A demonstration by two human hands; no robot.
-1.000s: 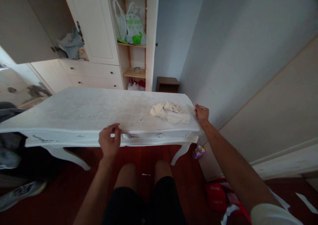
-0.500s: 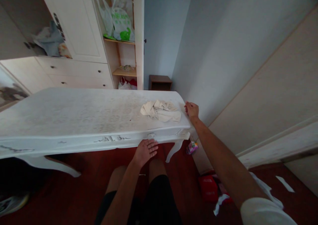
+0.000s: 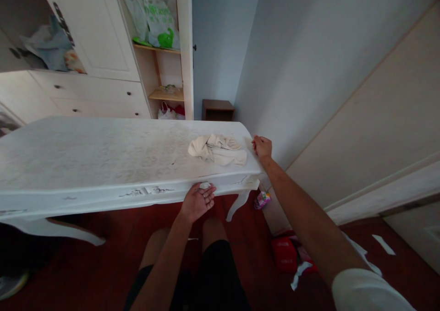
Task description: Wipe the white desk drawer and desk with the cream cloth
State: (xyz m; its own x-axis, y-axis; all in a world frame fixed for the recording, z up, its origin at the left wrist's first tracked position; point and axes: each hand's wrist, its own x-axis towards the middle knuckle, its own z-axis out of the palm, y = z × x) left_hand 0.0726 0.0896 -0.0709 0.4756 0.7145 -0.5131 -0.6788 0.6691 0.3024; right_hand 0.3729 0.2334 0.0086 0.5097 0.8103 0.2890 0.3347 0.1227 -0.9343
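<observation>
A white table [image 3: 103, 150] with carved trim stands in front of me, its top marked with greyish smudges. On its front, my left hand [image 3: 197, 202] is turned palm up at a round drawer knob [image 3: 205, 185], the thumb on one side and the bent fingers below. My right hand [image 3: 262, 147] is closed against the right end of the tabletop; what its curled fingers hold, if anything, is hidden. Between the hands, a crumpled cream cloth [image 3: 218, 150] lies on the table, touched by neither.
Behind the table, a white wardrobe [image 3: 99, 31] has open shelves with plastic bags [image 3: 160, 20]. A small brown cabinet [image 3: 217, 105] stands by the wall. A pink carton [image 3: 262, 200] and a red box [image 3: 284, 254] sit on the dark red floor to the right.
My left hand has risen slightly to the drawer knob, and its fingers have bent around it. My right hand keeps its place at the table end. The view has shifted slightly.
</observation>
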